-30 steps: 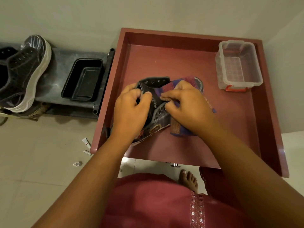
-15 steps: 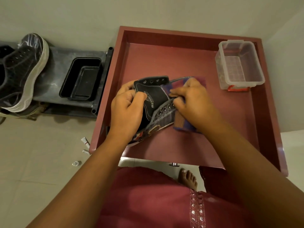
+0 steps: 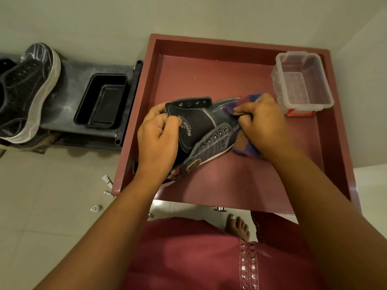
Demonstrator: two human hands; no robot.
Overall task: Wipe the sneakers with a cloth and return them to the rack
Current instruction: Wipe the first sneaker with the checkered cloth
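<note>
Both grips apparently around sneaker [image 3: 206, 130]

sneaker [image 3: 206, 130]: black, tilted, over red tray | cloth [image 3: 244, 143]: purple-striped, against its side | second sneaker [image 3: 27, 93]: on rack

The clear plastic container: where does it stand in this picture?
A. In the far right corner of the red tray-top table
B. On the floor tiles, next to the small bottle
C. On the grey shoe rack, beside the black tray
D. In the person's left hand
A: the clear plastic container stands inside the red tray-top table, at its far right corner, beyond the right hand that grips the cloth.
</note>
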